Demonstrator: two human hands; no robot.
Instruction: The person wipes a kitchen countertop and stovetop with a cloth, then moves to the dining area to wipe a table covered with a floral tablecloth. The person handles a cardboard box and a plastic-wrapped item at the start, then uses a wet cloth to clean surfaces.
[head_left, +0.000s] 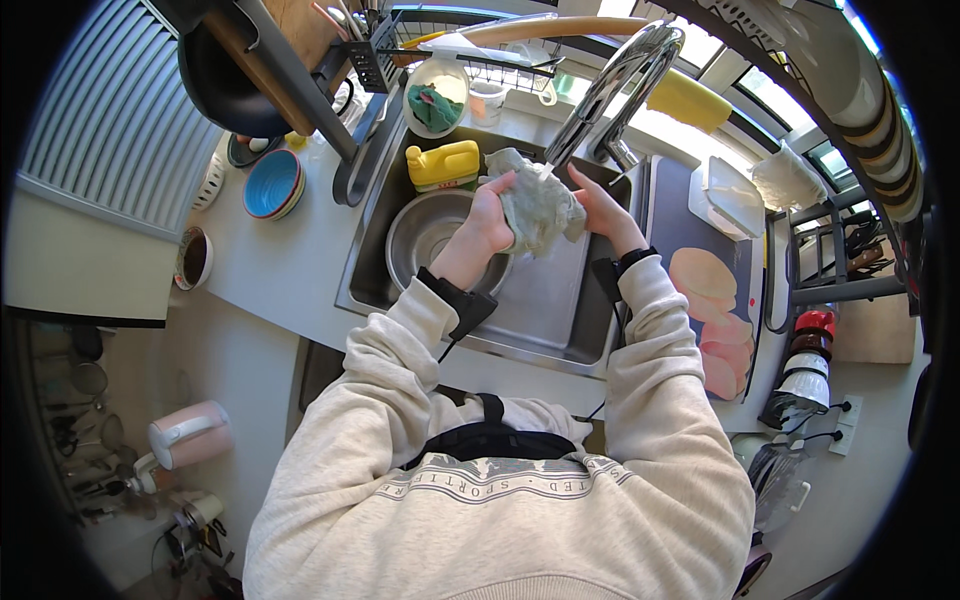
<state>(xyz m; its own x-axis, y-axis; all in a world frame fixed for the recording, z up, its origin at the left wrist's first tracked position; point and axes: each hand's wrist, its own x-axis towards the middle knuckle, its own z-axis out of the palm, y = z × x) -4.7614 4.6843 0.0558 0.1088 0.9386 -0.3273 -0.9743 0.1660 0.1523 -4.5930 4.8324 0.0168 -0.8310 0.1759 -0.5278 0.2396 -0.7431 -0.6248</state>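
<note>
A wet grey-green cloth (536, 202) is spread between my hands under the chrome faucet (611, 90), with water running onto it. My left hand (491, 217) grips the cloth's left edge, thumb on top. On the other side my right hand (604, 206) holds the right edge; part of its fingers is hidden behind the cloth. Below lies the stainless steel sink (551, 300), where a round metal basin (420, 232) sits at the left. A yellow plastic bottle (446, 163) rests at the sink's back left, beside the cloth.
Stacked bowls (271, 184) and a small bowl (193, 259) stand on the left counter. A clear container with a green cloth (435, 105) is behind the sink. At right lie a grey board (667, 217) and a plastic container (726, 199). A dark rack post (315, 97) rises at upper left.
</note>
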